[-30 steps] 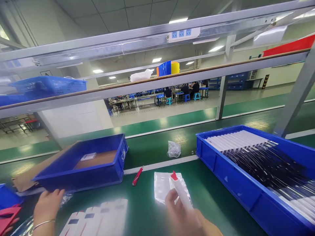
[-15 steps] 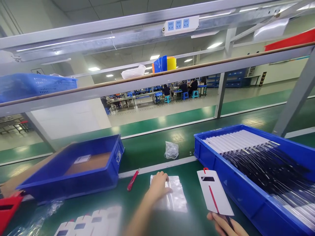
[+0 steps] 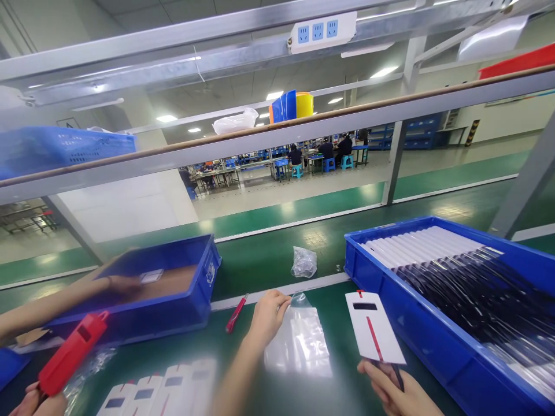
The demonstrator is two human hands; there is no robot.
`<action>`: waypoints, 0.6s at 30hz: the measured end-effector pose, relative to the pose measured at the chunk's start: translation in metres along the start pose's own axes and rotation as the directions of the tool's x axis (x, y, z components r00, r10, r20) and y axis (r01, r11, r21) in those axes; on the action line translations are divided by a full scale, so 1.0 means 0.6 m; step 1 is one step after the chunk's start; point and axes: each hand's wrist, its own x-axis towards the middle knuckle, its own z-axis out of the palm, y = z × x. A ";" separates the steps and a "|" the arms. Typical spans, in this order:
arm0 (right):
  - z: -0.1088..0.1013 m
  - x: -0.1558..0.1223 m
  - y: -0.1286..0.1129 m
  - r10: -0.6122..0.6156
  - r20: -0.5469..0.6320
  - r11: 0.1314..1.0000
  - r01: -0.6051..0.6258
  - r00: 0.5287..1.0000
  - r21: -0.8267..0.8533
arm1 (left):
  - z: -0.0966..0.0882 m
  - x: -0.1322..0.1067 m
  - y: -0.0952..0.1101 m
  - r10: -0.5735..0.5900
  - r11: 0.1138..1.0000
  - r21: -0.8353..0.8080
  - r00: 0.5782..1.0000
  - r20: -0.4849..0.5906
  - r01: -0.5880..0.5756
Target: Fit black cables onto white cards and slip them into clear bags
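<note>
My left hand [image 3: 267, 315] is closed in a pinch on the top edge of a clear plastic bag [image 3: 300, 342] that lies on the green belt [image 3: 277, 263]. My right hand [image 3: 391, 390], at the bottom right, grips the lower end of a white card [image 3: 373, 327] with a red stripe and a dark window, held upright beside the bag. A row of similar white cards [image 3: 165, 393] lies at the bottom left of the belt.
A large blue tray [image 3: 416, 323] of white and dark packed pieces fills the right. A blue bin [image 3: 173, 315] stands at the left; a co-worker's arm [image 3: 65, 300] reaches into it, and another hand [image 3: 34, 401] holds a red card [image 3: 71, 352]. A red cutter [image 3: 236, 313] and crumpled plastic [image 3: 303, 261] lie nearby.
My left hand came across from the left to the clear bag and pinched its top edge. My right hand swung the white card face-up to the right. A co-worker's arm and red card appeared.
</note>
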 end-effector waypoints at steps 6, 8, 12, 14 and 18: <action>0.013 0.024 -0.016 -0.114 0.035 0.990 0.117 0.993 -0.074 | 0.020 -0.016 -0.009 0.189 0.969 0.153 0.981 0.050 -0.194; 0.016 0.046 -0.022 -0.159 0.047 0.978 0.164 0.986 -0.129 | 0.030 -0.024 -0.013 0.248 0.953 0.165 0.967 0.065 -0.256; 0.027 0.119 -0.042 -0.214 0.052 0.956 0.220 0.975 -0.191 | 0.037 -0.036 -0.011 0.344 0.927 0.137 0.937 0.053 -0.348; 0.040 0.154 -0.050 -0.200 0.103 0.952 0.219 0.974 -0.213 | 0.034 -0.039 -0.006 0.369 0.923 0.108 0.929 0.026 -0.370; 0.078 0.192 -0.047 -0.114 0.210 0.951 0.168 0.971 -0.258 | 0.025 -0.048 0.004 0.367 0.930 0.021 0.927 -0.069 -0.367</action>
